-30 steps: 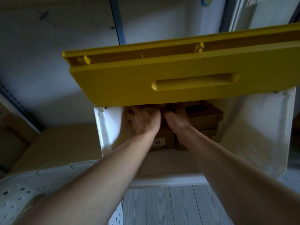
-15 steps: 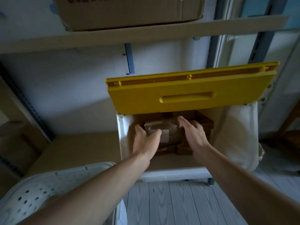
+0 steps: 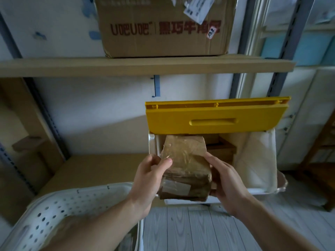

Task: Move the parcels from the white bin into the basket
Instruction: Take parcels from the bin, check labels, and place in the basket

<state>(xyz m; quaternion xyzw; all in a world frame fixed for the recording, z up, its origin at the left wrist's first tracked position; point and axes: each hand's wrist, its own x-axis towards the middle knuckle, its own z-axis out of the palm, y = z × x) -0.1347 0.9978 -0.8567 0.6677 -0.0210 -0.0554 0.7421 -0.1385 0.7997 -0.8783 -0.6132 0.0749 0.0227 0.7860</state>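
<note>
The left hand's fingers (image 3: 164, 162) curl round the near-left edge of a tape-wrapped brown parcel (image 3: 184, 165), thumb on top. The right hand's fingers (image 3: 211, 157) clasp its right side, with the right hand (image 3: 226, 180) cupped under the lower corner. Half a second ago both hands were down inside the white bin (image 3: 152, 144), closing on this parcel among the others; now it has come up and toward the person, clear of the bin's mouth and held in the air between the two hands.

Behind the fingers, more brown parcels (image 3: 222, 151) remain in the bin under the raised yellow lid (image 3: 213, 118). Below and to the left of the left hand (image 3: 148, 176) sits the perforated white basket (image 3: 59, 201), its rim just beside that wrist.

So the pick appears done, and what is left is likely the carry leftward and down into the basket. At least a few parcels remain, so the task looks far from finished.

Above, a large cardboard box (image 3: 163, 26) rests on the shelf (image 3: 126, 67).
</note>
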